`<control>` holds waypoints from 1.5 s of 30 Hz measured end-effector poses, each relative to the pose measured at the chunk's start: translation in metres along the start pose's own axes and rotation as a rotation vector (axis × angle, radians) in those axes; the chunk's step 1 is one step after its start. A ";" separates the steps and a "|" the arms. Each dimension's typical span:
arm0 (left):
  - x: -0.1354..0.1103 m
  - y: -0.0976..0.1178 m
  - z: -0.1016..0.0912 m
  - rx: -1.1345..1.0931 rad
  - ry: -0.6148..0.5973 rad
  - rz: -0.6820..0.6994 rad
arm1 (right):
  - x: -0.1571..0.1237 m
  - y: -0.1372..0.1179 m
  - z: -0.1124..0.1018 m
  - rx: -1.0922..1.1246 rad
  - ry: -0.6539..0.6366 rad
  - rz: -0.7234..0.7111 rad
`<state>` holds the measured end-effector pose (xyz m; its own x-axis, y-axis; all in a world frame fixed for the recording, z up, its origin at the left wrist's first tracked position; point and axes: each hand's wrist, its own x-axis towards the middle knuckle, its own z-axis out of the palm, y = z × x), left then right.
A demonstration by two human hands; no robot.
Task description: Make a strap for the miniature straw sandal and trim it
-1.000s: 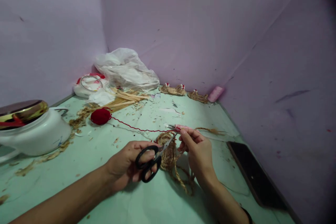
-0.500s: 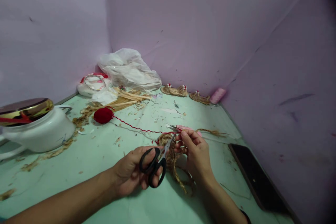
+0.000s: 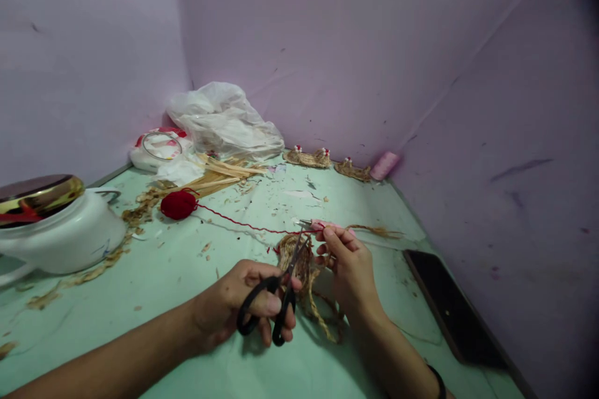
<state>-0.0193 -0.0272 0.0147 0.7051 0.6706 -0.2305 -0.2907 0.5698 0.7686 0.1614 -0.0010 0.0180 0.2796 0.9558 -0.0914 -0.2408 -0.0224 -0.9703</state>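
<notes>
My left hand grips black-handled scissors, their blades pointing up toward the red yarn strand. My right hand is closed, pinching the red yarn near a small woven straw piece that rests on the green table between both hands. The strand runs left to a red yarn ball. Just beyond my right fingers lies a pink-handled tool with a metal tip.
A white pot with a gold lid stands at the left. Straw strips, plastic bags and small woven straw figures line the back wall. A dark phone lies at the right edge. Straw scraps litter the table.
My left hand has drawn the scissors slightly down and toward me, the blades swinging more upright. My right hand keeps its pinch on the yarn.
</notes>
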 end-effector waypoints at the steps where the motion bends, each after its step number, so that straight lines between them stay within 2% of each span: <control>1: 0.000 -0.001 0.002 0.031 0.012 -0.023 | 0.001 0.000 -0.001 -0.016 0.021 -0.019; 5: 0.001 -0.003 0.006 0.077 0.068 -0.110 | -0.001 -0.002 -0.002 -0.131 0.047 -0.111; 10: 0.005 -0.003 0.006 0.126 0.116 -0.038 | -0.016 -0.003 0.008 -0.275 0.002 -0.130; 17: 0.008 -0.003 0.007 0.256 0.095 0.020 | -0.029 -0.005 0.022 -0.243 -0.065 0.028; 28: 0.008 -0.002 0.019 0.298 0.125 -0.031 | -0.030 0.018 0.016 -0.175 -0.130 0.019; 33: 0.008 -0.002 0.018 0.277 0.120 -0.039 | -0.030 0.013 0.018 -0.173 -0.145 0.031; 38: 0.007 0.004 0.016 0.349 0.138 -0.039 | -0.030 0.005 0.019 -0.184 -0.163 0.029; 45: 0.007 0.006 0.015 0.337 0.164 -0.089 | -0.027 0.007 0.017 -0.224 -0.220 0.008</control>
<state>-0.0068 -0.0261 0.0269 0.5975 0.7081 -0.3763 0.0153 0.4592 0.8882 0.1366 -0.0225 0.0177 0.0649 0.9952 -0.0726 -0.0248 -0.0712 -0.9972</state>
